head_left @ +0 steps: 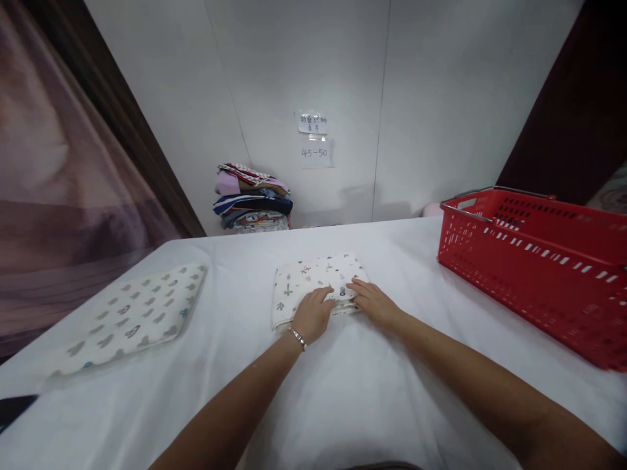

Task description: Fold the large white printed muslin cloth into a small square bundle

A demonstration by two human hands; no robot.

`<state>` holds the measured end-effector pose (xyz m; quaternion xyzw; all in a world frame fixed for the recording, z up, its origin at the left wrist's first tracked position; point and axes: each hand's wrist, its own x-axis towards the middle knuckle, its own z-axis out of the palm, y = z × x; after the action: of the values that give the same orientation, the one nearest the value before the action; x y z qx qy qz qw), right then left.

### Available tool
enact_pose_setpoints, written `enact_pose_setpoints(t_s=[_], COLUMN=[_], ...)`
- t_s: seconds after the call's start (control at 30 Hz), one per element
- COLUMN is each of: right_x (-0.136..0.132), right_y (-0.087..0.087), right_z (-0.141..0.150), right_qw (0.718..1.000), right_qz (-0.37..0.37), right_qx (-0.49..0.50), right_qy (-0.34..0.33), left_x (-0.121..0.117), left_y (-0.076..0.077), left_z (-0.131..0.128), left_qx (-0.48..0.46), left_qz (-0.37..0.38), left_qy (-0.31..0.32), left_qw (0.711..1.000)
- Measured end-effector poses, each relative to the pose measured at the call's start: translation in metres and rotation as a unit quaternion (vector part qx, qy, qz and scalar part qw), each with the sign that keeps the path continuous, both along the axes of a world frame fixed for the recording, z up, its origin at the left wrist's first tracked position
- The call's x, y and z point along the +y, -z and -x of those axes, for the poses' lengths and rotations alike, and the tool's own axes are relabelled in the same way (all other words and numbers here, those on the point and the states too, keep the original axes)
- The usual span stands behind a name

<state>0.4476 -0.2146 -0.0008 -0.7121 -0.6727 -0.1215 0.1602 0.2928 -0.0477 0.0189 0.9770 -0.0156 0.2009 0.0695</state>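
Note:
A folded white cloth with small printed figures lies on the white-covered table in front of me. Its layers show along the near edge. My left hand rests on the near edge, left of the middle, fingers laid over the top; a bracelet circles that wrist. On the near right corner lies my right hand, its fingers stretched out over the fabric. Neither hand visibly grips the cloth. Off to the left, apart from both hands, is a second folded white cloth with grey cloud-like prints.
A red plastic basket with a metal handle stands at the right. Behind the table's far edge rises a stack of folded fabrics against the wall. Paper signs hang there. A dark object lies at the left edge.

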Motion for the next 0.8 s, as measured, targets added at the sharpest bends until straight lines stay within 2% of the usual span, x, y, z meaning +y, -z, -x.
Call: enact_pose_setpoints(t_s=[0.3, 0.53, 0.63, 0.8], right_x=[0.0, -0.004, -0.003, 0.003], right_y=[0.002, -0.001, -0.006, -0.007], right_z=[0.001, 0.009, 0.015, 0.02], right_qw=[1.0, 0.999, 1.0, 1.0], right_qz=[-0.003, 0.017, 0.017, -0.005], right_qx=[0.017, -0.003, -0.007, 0.02], right_qy=[0.004, 0.026, 0.026, 0.022], left_x=[-0.005, -0.009, -0.009, -0.008], left_y=[-0.001, 0.01, 0.016, 0.019], left_z=[0.0, 0.006, 0.007, 0.004], left_qx=[0.042, 0.022, 0.015, -0.001], left_qz=[-0.026, -0.051, -0.056, -0.021], left_qy=[-0.032, -0.025, -0.041, -0.064], left_qw=[0.998, 0.998, 0.997, 0.998])
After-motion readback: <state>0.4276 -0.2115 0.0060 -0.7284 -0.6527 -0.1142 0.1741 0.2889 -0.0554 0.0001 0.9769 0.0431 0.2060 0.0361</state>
